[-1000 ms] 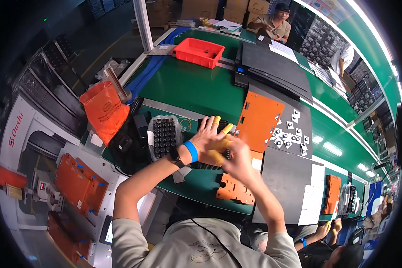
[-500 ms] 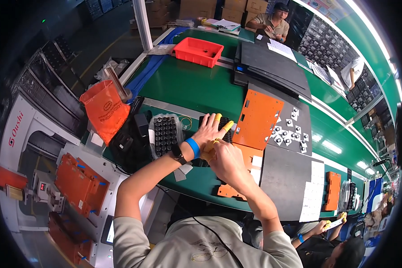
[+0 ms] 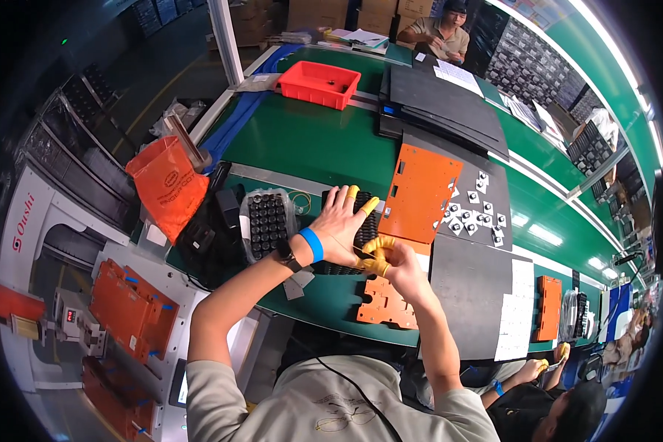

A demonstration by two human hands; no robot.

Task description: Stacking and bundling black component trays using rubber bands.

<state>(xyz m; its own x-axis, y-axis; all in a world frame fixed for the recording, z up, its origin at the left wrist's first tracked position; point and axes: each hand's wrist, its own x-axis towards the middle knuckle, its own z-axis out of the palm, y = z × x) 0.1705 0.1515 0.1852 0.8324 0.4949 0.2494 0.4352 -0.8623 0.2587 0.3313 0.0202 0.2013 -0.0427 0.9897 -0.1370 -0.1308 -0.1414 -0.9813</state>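
Observation:
My left hand (image 3: 340, 227), with a blue wristband and yellow finger cots, lies spread on a black tray of small parts (image 3: 366, 230). My right hand (image 3: 390, 261), also in yellow cots, is curled with its fingertips pinched together against my left thumb at the tray's near edge. Anything between those fingertips is too small to see. A small notched orange plate (image 3: 383, 306) lies just below my right hand. A larger orange plate (image 3: 422, 193) lies right of the tray.
A second black parts tray in clear wrap (image 3: 267, 222) sits left of my left hand. Small black and white parts (image 3: 473, 215) lie scattered on a black mat. A red bin (image 3: 318, 83) stands farther back, an orange bag (image 3: 166, 184) at left. Other people work nearby.
Both hands stay at the black tray. My left fingers have spread flatter on it, and my right hand has drawn in closer to my left thumb.

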